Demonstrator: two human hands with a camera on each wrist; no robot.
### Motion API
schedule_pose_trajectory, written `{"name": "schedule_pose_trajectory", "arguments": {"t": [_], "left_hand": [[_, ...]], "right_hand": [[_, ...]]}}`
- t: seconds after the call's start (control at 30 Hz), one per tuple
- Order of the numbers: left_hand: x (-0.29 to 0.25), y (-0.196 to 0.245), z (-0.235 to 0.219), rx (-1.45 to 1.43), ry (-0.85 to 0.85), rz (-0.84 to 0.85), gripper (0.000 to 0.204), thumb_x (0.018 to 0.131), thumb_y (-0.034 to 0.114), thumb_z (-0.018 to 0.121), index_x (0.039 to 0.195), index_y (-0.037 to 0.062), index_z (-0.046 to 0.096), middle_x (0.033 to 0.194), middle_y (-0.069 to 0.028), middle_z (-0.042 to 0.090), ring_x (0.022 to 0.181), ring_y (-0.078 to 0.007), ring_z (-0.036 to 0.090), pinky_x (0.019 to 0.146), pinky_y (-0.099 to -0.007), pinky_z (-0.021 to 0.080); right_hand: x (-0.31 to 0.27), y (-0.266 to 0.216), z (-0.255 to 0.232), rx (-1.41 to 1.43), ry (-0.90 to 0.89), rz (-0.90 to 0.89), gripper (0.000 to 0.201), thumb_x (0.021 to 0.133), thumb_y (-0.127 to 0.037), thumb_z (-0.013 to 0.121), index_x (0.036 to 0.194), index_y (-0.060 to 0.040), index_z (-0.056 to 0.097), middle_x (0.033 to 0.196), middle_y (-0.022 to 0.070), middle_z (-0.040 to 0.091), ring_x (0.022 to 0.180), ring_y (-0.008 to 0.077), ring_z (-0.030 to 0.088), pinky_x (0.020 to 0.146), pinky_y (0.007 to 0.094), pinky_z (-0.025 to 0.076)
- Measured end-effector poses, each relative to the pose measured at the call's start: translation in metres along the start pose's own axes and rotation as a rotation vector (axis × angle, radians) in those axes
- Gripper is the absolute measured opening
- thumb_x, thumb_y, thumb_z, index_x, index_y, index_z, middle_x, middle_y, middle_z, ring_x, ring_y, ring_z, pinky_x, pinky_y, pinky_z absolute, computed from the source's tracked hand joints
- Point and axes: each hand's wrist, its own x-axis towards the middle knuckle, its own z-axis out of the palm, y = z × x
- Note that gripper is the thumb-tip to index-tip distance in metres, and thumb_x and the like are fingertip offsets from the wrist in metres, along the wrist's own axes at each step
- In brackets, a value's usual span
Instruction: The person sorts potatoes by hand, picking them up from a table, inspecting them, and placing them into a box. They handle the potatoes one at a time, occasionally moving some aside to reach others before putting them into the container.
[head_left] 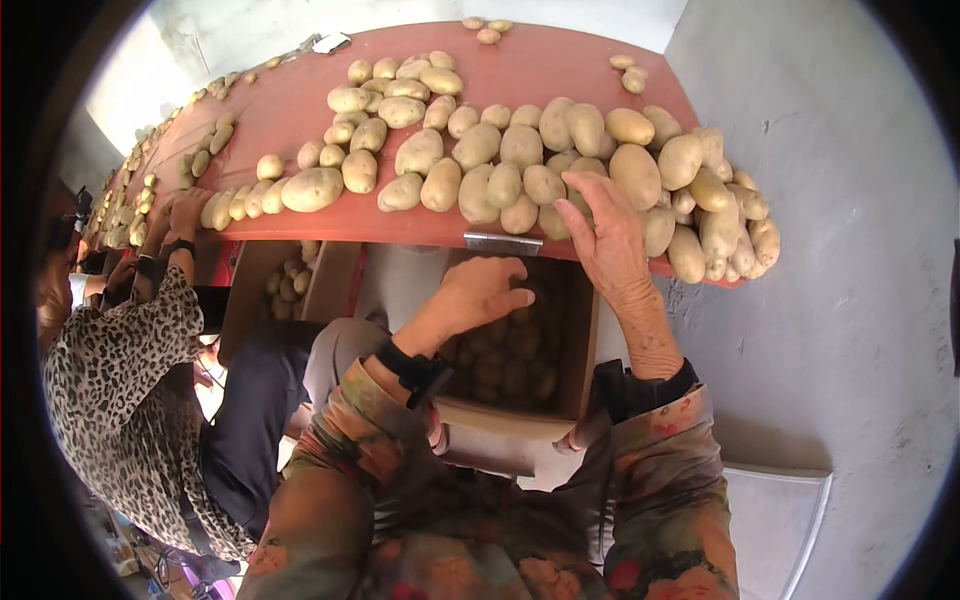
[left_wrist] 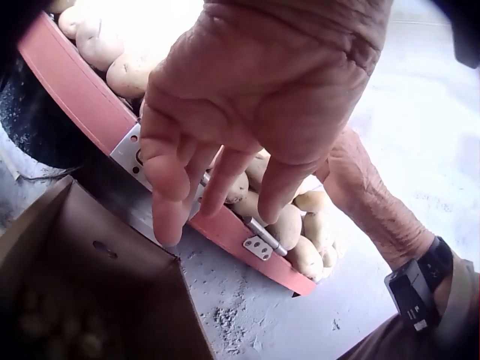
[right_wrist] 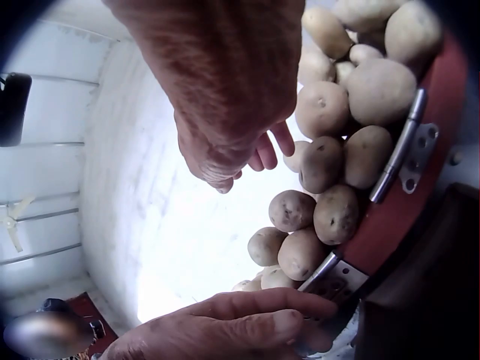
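Potatoes (head_left: 520,147) lie heaped along the near edge of a red table (head_left: 400,226). The left hand (head_left: 482,292) hangs over a cardboard box below that edge, fingers loosely bent and holding nothing; its palm (left_wrist: 255,82) shows in the left wrist view. Above the front potatoes, the right hand (head_left: 603,232) has its fingers loosely extended at the heap; whether the fingertips touch a potato cannot be told. In the right wrist view the right hand (right_wrist: 232,142) holds nothing visible, beside the potatoes (right_wrist: 322,161).
The cardboard box (head_left: 500,424) holds potatoes in shadow. A metal hinge (head_left: 503,243) sits on the table edge. At the left, a person in a leopard-print top (head_left: 125,370) reaches to the table near another box (head_left: 246,290). A grey wall (head_left: 840,260) stands at the right.
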Motion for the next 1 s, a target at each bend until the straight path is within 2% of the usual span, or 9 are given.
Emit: {"name": "schedule_pose_trajectory", "arguments": {"t": [0.13, 0.2, 0.23, 0.3, 0.37, 0.43, 0.6, 0.77, 1.0], "left_hand": [[-0.002, 0.013, -0.008, -0.077, -0.019, 0.037, 0.039, 0.086, 0.033, 0.065, 0.11, 0.0025, 0.064, 0.093, -0.0173, 0.07, 0.086, -0.0315, 0.068, 0.075, -0.043, 0.052], [-0.002, 0.018, -0.008, -0.469, -0.058, 0.059, 0.033, 0.092, 0.029, 0.064, 0.111, 0.0026, 0.065, 0.085, -0.0046, 0.066, 0.073, -0.013, 0.064, 0.057, -0.0271, 0.048], [-0.003, 0.022, -0.009, -0.468, -0.065, 0.054, 0.033, 0.092, 0.029, 0.064, 0.111, 0.0026, 0.065, 0.085, -0.0046, 0.066, 0.073, -0.013, 0.064, 0.057, -0.0271, 0.048], [-0.002, 0.033, -0.013, -0.762, -0.007, -0.036, 0.029, 0.095, 0.026, 0.061, 0.112, 0.0033, 0.065, 0.092, -0.0028, 0.066, 0.075, -0.0088, 0.064, 0.055, -0.0216, 0.047], [0.001, 0.029, -0.012, -0.834, 0.061, 0.004, 0.025, 0.098, 0.024, 0.057, 0.109, 0.003, 0.066, 0.089, -0.0039, 0.067, 0.072, -0.0098, 0.064, 0.054, -0.0218, 0.049], [0.001, 0.022, -0.016, -1.136, 0.273, 0.048, 0.025, 0.1, 0.023, 0.054, 0.106, 0.0021, 0.066, 0.087, -0.0054, 0.067, 0.071, -0.0114, 0.066, 0.053, -0.023, 0.05], [0.003, 0.013, -0.027, -1.402, 0.66, -0.122, 0.025, 0.1, 0.026, 0.05, 0.104, 0.0033, 0.06, 0.08, -0.0034, 0.062, 0.064, -0.0138, 0.06, 0.052, -0.0269, 0.048], [0.007, -0.004, -0.022, -1.508, 0.734, -0.205, 0.025, 0.1, 0.029, 0.051, 0.102, 0.006, 0.06, 0.082, -0.0028, 0.063, 0.069, -0.0148, 0.059, 0.058, -0.0297, 0.046], [0.009, -0.013, -0.013, -1.555, 0.631, -0.258, 0.026, 0.098, 0.031, 0.053, 0.101, 0.0063, 0.061, 0.081, -0.0024, 0.063, 0.069, -0.0146, 0.059, 0.058, -0.03, 0.047]], "right_hand": [[-0.002, -0.001, -0.006, -0.001, -0.002, 0.012, 0.028, 0.088, -0.016, 0.066, 0.113, -0.0029, 0.062, 0.107, 0.0159, 0.064, 0.1, 0.0355, 0.06, 0.085, 0.0438, 0.05], [-0.003, 0.0, -0.009, -0.008, 0.002, 0.018, 0.029, 0.088, -0.016, 0.066, 0.113, -0.0029, 0.062, 0.107, 0.0159, 0.064, 0.1, 0.0354, 0.06, 0.084, 0.0436, 0.05], [-0.003, 0.0, -0.009, -0.017, 0.002, 0.019, 0.029, 0.088, -0.016, 0.066, 0.113, -0.0029, 0.062, 0.107, 0.0158, 0.064, 0.1, 0.0354, 0.06, 0.084, 0.0433, 0.05], [-0.003, 0.003, -0.009, -0.011, 0.011, 0.019, 0.029, 0.088, -0.016, 0.066, 0.113, -0.0031, 0.062, 0.107, 0.0159, 0.064, 0.1, 0.0354, 0.061, 0.084, 0.0432, 0.05], [-0.003, 0.004, -0.009, -0.013, 0.03, 0.002, 0.029, 0.088, -0.016, 0.066, 0.113, -0.0032, 0.062, 0.107, 0.016, 0.064, 0.1, 0.0355, 0.061, 0.084, 0.0431, 0.05], [-0.003, 0.004, -0.007, -0.043, 0.038, -0.007, 0.03, 0.087, -0.016, 0.066, 0.114, -0.0034, 0.062, 0.107, 0.0161, 0.064, 0.101, 0.0357, 0.061, 0.085, 0.0431, 0.05], [0.002, 0.002, -0.003, -0.024, 0.082, -0.011, 0.033, 0.087, -0.016, 0.067, 0.116, -0.0034, 0.061, 0.107, 0.0162, 0.064, 0.101, 0.0359, 0.06, 0.086, 0.0433, 0.05], [0.006, -0.005, 0.006, -0.088, 0.073, -0.041, 0.038, 0.084, -0.015, 0.068, 0.119, -0.0036, 0.06, 0.107, 0.0149, 0.064, 0.101, 0.0327, 0.059, 0.087, 0.0422, 0.049], [0.014, -0.011, 0.03, -0.167, 0.002, -0.151, 0.052, 0.08, -0.022, 0.073, 0.126, -0.006, 0.057, 0.115, 0.0149, 0.06, 0.116, 0.0341, 0.05, 0.101, 0.0484, 0.038]]}}
